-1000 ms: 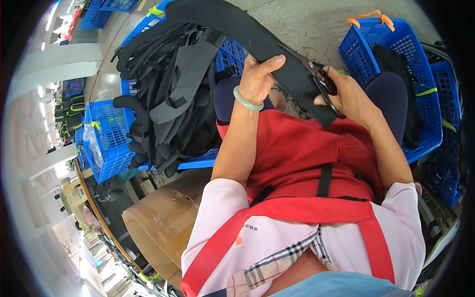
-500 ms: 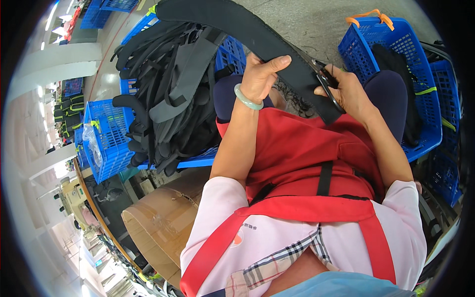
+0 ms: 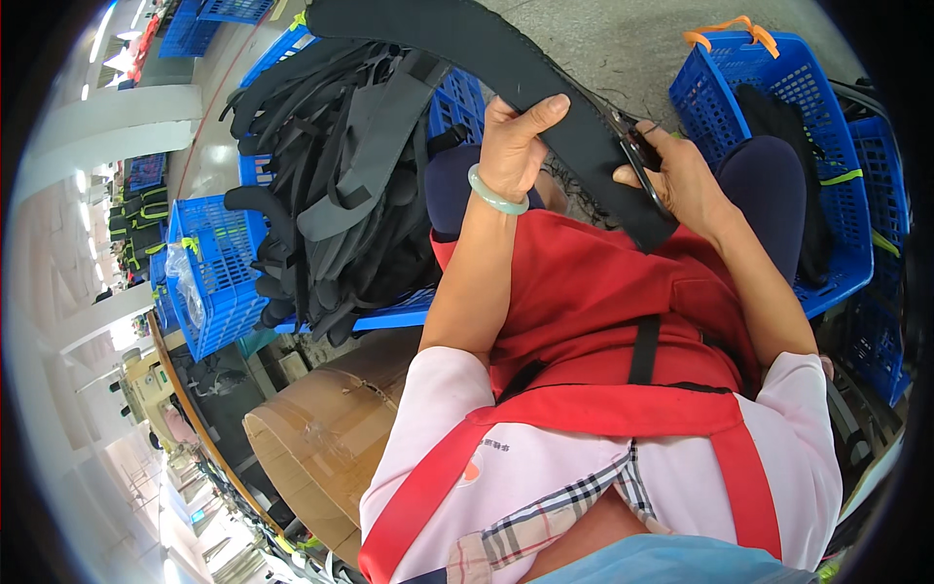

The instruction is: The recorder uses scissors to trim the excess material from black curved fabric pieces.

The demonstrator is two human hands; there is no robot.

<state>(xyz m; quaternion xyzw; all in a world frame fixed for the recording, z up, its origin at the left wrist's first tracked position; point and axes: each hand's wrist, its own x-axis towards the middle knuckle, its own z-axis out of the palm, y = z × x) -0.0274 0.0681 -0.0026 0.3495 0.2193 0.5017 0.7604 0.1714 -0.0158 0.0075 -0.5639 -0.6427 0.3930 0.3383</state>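
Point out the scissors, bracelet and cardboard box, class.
Scissors (image 3: 637, 156), head view: on the dark handle.
Bracelet (image 3: 488, 198), head view: on the pale green band.
Cardboard box (image 3: 316, 443), head view: on the brown side.

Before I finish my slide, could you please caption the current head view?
Left hand grips a curved black strip; right hand holds scissors at its edge.

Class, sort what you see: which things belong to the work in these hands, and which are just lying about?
Belonging:
black strip, in left hand
scissors, in right hand
heap of dark pieces, probably

Lying about, seemingly:
cardboard box
sewing machine
orange tie
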